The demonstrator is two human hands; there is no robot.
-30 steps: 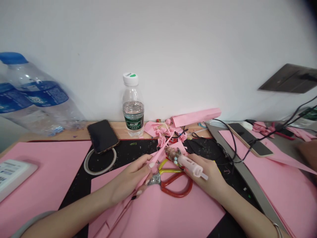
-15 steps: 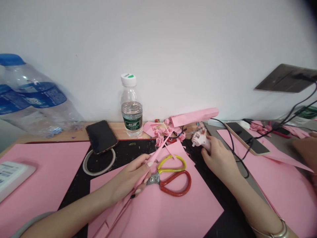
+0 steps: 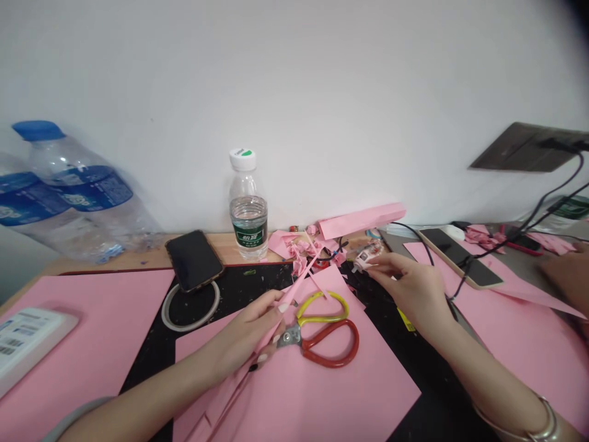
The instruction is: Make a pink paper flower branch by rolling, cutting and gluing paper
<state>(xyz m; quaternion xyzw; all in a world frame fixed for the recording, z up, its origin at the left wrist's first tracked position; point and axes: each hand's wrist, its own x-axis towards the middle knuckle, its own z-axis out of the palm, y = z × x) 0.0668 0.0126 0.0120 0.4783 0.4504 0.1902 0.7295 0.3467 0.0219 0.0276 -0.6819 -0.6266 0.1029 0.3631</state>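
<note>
My left hand (image 3: 255, 325) is closed around a folded pink paper strip (image 3: 299, 279) that slants up and away from its fingers. Beside those fingertips are scissors (image 3: 293, 335) with one yellow and one red handle loop; their blades are hidden behind the hand. Under both lies a large pink paper sheet (image 3: 340, 393). Further right, my right hand (image 3: 411, 294) grips a small pale glue gun (image 3: 367, 256), its nozzle pointing left and down. The fingers cover most of its handle. Crumpled pink scraps (image 3: 301, 248) lie just left of the nozzle.
A water bottle (image 3: 249, 215), a dark phone (image 3: 194, 261) and a tape roll (image 3: 166, 310) stand or lie behind left. Black cables (image 3: 529, 221) run from the wall socket past another phone (image 3: 460, 258). Another person's hand (image 3: 565, 273) is at the far right.
My right hand has shifted its grip on the glue gun, with the fingers now nearer its front. A yellow piece shows beneath that hand. The left hand keeps its hold; the view has shifted slightly.
</note>
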